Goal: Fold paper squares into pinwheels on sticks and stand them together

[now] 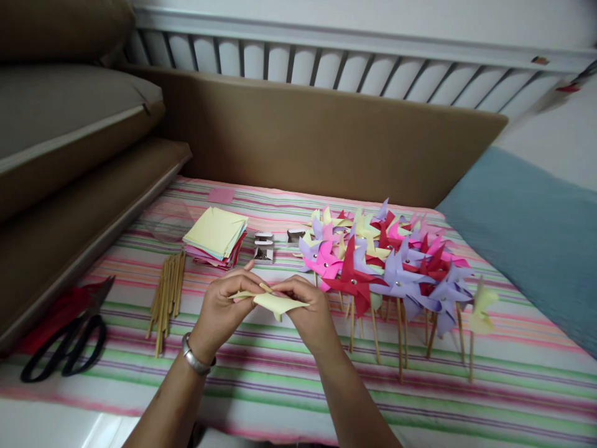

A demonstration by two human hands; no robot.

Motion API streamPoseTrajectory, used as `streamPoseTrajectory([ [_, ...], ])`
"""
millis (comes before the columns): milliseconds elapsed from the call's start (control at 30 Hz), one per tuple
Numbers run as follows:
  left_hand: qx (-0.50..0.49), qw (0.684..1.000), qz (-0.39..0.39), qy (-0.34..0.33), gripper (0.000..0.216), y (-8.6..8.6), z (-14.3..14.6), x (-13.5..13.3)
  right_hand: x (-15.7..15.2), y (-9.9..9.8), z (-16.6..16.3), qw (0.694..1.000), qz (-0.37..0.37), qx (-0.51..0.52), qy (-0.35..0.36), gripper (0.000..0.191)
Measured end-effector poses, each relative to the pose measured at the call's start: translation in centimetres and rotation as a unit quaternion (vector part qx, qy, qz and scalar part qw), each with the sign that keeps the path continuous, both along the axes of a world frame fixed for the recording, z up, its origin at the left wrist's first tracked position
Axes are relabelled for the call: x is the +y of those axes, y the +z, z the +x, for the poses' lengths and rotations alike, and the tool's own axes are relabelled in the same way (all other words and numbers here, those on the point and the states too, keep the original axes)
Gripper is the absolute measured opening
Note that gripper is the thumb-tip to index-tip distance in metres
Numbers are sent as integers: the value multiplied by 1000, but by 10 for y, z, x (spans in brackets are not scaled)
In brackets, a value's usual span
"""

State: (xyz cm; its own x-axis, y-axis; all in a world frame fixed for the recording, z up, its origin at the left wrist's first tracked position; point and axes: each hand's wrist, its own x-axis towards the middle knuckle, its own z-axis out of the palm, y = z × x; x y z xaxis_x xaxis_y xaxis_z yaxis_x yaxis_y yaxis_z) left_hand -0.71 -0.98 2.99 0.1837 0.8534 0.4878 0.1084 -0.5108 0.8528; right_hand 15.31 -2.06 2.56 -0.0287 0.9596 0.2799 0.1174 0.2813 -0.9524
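And the fingers are right at work: the left hand [224,305] pinches one side of the pale yellow paper [280,303], the right hand [308,303] pinches the other, fingertips nearly meeting at the middle. The paper sits up off the striped cloth [275,398], near side, centre stage. To do this well, the curled parts want drawing in evenly, lightly held, with firm pressure only where they meet; a hard squeeze could crease the bends. The sheet looks thin and matte, its edges bowed and one point hanging down; whatever lies under the fingertips is hidden. Just beyond, small boxes [263,255], and to their left a stack of coloured squares [217,230], yellow on top. Nearer left lie the wooden sticks [165,292], then black-handled scissors [84,345]. Over on the right, a crowd of pinwheels [354,280] in red, pink, lilac and yellow!
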Motion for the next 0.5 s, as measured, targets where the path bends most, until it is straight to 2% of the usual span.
streamPoseTrajectory([
  [267, -10, 1000, 1, -8, 6, 0, -1, 0, 0, -1, 1, 1000, 18, 2, 8, 19],
  [500, -16, 1000, 9, 10, 6, 2, 1, 0, -1, 0, 0, 1000, 16, 4, 4, 19],
])
